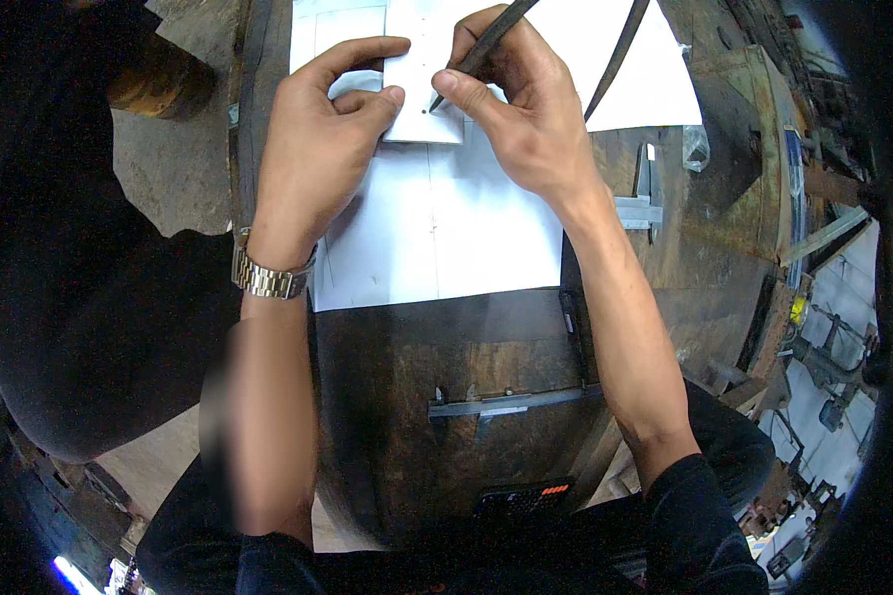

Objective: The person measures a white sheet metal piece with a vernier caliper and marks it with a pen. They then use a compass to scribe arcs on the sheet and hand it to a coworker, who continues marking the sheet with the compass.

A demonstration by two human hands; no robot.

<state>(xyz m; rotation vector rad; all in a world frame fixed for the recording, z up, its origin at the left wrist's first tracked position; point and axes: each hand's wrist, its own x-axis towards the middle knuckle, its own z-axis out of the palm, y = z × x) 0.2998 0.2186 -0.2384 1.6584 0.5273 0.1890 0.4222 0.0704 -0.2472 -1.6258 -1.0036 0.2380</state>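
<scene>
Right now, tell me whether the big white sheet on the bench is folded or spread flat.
Spread flat: the white sheet lies open on the dark bench, no fold showing.

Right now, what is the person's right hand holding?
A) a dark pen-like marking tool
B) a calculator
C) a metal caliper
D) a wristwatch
A: the right hand grips a dark marking tool with its tip on the small white card that the left hand steadies; the caliper lies untouched on the dark worktable.
</scene>
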